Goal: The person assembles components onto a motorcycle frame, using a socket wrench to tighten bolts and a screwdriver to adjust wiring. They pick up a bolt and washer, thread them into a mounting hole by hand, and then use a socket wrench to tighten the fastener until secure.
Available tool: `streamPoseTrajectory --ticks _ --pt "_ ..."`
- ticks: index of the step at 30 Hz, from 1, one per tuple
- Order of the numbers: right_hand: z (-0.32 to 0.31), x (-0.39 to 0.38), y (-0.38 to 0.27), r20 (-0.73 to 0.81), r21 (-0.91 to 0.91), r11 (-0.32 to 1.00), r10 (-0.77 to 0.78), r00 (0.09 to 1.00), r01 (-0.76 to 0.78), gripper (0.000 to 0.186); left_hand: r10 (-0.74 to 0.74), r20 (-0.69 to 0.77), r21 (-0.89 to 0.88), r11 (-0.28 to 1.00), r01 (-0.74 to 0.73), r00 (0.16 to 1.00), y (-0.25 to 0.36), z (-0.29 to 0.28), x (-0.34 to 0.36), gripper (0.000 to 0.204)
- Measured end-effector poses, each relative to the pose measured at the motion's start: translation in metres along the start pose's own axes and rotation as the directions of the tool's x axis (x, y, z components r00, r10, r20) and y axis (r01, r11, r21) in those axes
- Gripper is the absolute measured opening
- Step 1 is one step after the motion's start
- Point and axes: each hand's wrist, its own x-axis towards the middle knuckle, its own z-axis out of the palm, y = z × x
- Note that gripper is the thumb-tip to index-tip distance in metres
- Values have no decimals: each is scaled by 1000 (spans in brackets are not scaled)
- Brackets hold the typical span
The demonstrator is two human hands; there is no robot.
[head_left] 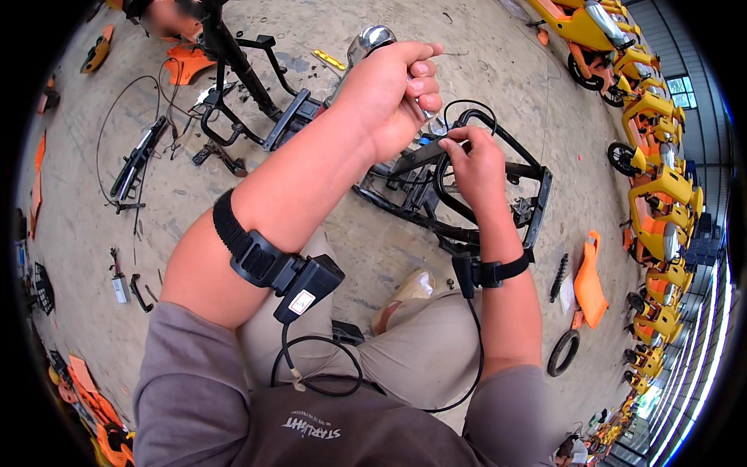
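My left hand [393, 89] is curled closed at the upper middle, round a shiny chrome tool with a rounded end [372, 37]. Most of that tool is hidden behind the hand and wrist. My right hand [476, 163] is over a black tubular vehicle frame [542, 194] on the floor, its thumb and forefinger pinched together near a flat bar of the frame. Whatever is between those fingertips is too small to make out. A thin black cable [469, 102] loops up just beyond the right fingers. Black straps with small boxes ring both forearms.
Another dark frame [245, 78] stands at the upper left, near a black shock absorber [138, 159] and loose cables. A yellow tool [330, 59] lies beyond my left hand. At right are an orange panel [591, 284], a tyre [563, 352] and a row of yellow scooters [657, 187].
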Motion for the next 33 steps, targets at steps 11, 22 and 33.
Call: streamPoseTrajectory --ticks 11,22,33 --pt "-2 -1 7 -245 -43 999 -17 969 7 14 -91 33 57 994 89 995 13 -4 0 18" --pt "-102 -52 -7 -88 305 952 -3 996 30 13 -239 30 411 888 206 971 11 1 -5 24" --pt "-283 -175 87 -952 294 938 269 148 185 16 -373 123 79 927 365 920 -20 10 10 13"
